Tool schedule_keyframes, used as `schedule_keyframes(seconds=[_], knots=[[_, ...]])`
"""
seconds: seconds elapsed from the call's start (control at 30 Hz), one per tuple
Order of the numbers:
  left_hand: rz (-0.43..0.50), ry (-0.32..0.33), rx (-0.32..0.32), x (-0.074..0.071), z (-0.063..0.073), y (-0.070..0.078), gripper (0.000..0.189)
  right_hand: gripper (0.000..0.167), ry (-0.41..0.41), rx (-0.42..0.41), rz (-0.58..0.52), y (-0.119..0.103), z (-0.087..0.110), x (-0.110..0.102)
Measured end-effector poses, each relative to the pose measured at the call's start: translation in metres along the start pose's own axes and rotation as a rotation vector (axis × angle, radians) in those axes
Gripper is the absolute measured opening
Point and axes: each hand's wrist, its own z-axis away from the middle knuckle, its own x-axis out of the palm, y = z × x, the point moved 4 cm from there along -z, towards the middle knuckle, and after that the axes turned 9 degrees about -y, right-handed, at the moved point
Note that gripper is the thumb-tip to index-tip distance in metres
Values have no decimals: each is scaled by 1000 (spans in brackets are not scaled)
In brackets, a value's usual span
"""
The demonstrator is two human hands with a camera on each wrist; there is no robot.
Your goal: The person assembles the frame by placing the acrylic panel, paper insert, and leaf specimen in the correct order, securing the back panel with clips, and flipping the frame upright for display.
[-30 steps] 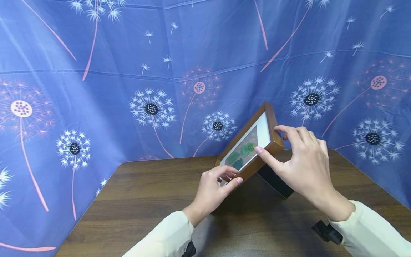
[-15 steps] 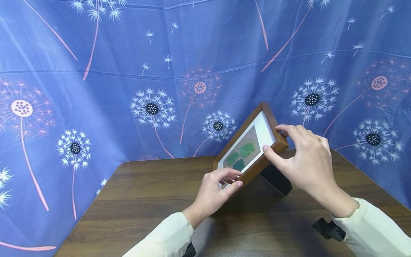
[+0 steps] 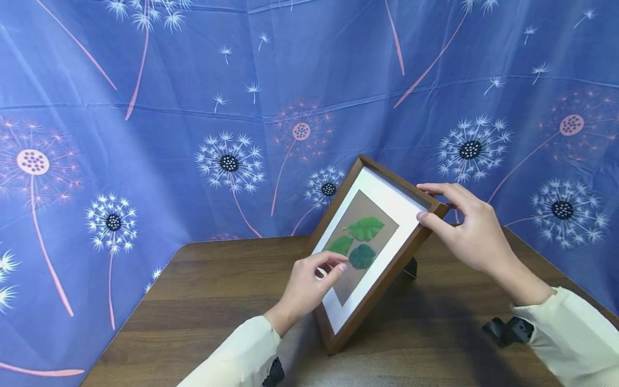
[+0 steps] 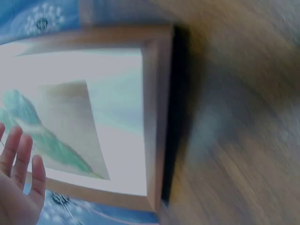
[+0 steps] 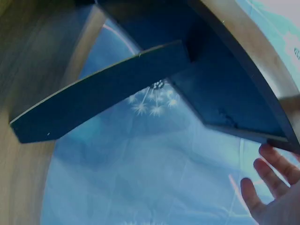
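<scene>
A brown wooden picture frame [image 3: 374, 301] stands tilted back on the table, turned toward the left. Three green leaves [image 3: 366, 229] show on its brown card inside a white mat. My right hand [image 3: 476, 231] pinches its upper right corner, thumb at the front and index finger along the top edge. My left hand [image 3: 307, 282] is in front of the picture with fingers loosely bent, holding nothing; the left wrist view shows its fingers [image 4: 21, 154] spread. Behind the frame, a dark support leg [image 5: 98, 93] swings out from the dark backing [image 5: 225, 89].
The dark wooden table [image 3: 217, 301] has its back edge against a blue curtain [image 3: 169, 161] printed with dandelions. Black wrist devices [image 3: 508, 330] hang under the pale sleeves [image 3: 570, 333].
The frame has turned so its front faces the viewer more, and its lower corner now shows. My left hand has come off the frame's edge; my right hand stays at the corner, slightly farther right.
</scene>
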Motion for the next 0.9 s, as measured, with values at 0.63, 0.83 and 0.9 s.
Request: schedule_keyframes(seconds=[0.63, 0.83, 0.9], knots=[[-98, 356, -300, -40, 2, -58, 20, 39, -166, 64, -149, 36, -19, -3], [-116, 328, -334, -37, 4, -66, 24, 40, -222, 65, -217, 46, -27, -4], [-120, 311, -343, -36, 4, -68, 26, 41, -245, 66, -238, 49, -29, -4]])
